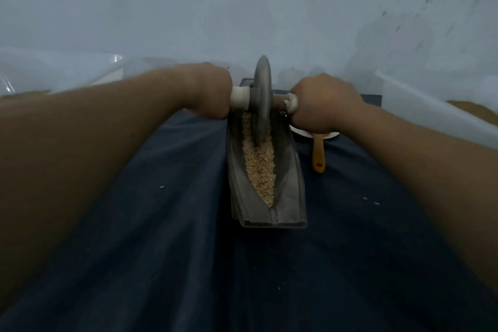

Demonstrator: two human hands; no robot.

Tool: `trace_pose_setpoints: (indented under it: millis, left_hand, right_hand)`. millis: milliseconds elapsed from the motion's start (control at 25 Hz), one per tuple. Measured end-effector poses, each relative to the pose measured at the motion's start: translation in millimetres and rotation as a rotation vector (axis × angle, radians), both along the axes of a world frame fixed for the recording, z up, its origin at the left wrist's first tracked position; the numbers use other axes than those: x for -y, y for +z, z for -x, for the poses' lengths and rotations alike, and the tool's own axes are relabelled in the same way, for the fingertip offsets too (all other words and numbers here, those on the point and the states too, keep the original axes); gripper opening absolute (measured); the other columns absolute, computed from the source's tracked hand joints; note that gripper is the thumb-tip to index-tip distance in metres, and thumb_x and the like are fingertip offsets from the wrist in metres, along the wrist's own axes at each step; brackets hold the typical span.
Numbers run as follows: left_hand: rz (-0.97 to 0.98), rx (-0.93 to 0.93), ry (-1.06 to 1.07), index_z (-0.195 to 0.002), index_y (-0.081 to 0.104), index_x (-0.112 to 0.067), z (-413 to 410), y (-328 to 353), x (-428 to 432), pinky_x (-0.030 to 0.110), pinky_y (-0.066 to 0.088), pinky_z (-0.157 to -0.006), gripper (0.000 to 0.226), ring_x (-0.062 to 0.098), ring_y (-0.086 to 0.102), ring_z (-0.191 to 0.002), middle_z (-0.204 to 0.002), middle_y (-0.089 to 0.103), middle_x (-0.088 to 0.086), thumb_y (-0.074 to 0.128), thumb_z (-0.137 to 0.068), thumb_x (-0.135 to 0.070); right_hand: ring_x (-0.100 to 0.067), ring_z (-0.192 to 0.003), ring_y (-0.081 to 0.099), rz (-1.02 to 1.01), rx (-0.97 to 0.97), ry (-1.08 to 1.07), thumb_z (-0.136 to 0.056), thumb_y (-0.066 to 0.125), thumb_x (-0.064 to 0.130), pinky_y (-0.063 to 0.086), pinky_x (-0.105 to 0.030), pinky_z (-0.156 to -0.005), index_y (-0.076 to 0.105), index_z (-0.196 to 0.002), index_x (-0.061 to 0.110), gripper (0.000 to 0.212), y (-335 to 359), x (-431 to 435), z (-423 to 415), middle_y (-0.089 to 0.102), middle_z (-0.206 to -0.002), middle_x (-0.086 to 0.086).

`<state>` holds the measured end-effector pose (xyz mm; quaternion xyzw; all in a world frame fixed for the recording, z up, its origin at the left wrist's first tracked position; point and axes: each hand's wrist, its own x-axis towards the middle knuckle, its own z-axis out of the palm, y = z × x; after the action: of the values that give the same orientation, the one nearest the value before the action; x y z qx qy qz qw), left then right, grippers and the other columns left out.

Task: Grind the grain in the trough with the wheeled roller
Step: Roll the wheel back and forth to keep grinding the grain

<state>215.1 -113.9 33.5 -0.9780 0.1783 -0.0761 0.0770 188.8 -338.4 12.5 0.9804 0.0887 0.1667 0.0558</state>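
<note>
Head view: a grey trough (pixel 292 197) lies lengthwise on a dark blue cloth (pixel 161 224), its near end toward 6 o'clock and its far end toward 12. Grain (pixel 260 167) fills the groove from the near tip up to the wheel. The roller (pixel 261 100) stands upright at the trough's 12 o'clock end with its rim down in the grain and its axle running from 9 to 3. The left hand (pixel 210 91) closes on the left handle (pixel 239 97) at the wheel's 9 o'clock; its fingers are mostly out of sight and seem wrapped round it. The right hand (pixel 320 105) grips the right handle (pixel 292 102) at 3 o'clock, fingers curled tight, knuckles up. At the trough's 3 o'clock lies a yellow stick (pixel 318 153), its far end on a white dish (pixel 300 132) under the right hand. Clear bins stand at 10 (pixel 54 70) and 2 o'clock (pixel 431 105)
</note>
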Motion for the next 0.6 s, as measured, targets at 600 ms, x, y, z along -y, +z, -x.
trace_pose_setpoints:
  millis: [600]
  left_hand:
    - [0.017,0.052,-0.036,-0.073,0.048,-0.027,71,-12,-26,0.029,0.039,-0.054,0.017,0.015,0.051,-0.059,-0.067,0.046,-0.010,0.061,-0.073,-0.040]
  right_hand:
    - [-0.013,-0.058,0.060,-0.004,-0.336,0.062,-0.069,0.069,0.036,0.043,-0.027,-0.047,0.057,-0.065,0.029,0.015,19,-2,69,0.061,-0.064,0.007]
